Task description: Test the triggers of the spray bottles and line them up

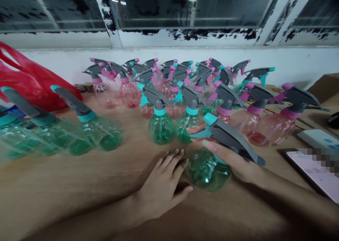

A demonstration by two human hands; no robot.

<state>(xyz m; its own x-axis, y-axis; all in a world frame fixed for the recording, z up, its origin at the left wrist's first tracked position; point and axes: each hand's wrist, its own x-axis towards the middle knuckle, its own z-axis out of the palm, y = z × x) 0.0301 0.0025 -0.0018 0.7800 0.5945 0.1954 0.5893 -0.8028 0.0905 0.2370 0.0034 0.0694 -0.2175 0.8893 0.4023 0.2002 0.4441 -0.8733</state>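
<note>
Open tabletop (pixel 53 184) near left, bottles (pixel 161 129) blocking beyond

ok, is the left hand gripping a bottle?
No, the left hand lies on the table while the right hand holds a green spray bottle.

Left hand (pixel 160 188) and right hand (pixel 237 159) are bare — slender fingers (pixel 180 169) on the left, a long thumbnail (pixel 206 143) reaching past the tip on the right. Left forearm (pixel 106 216) and right forearm (pixel 291 198) — slim, bare too.

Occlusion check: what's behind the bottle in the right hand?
A green bottle, partly covered by the right hand; a pink-collared bottle, its lower body hidden by the held sprayer head.
</note>
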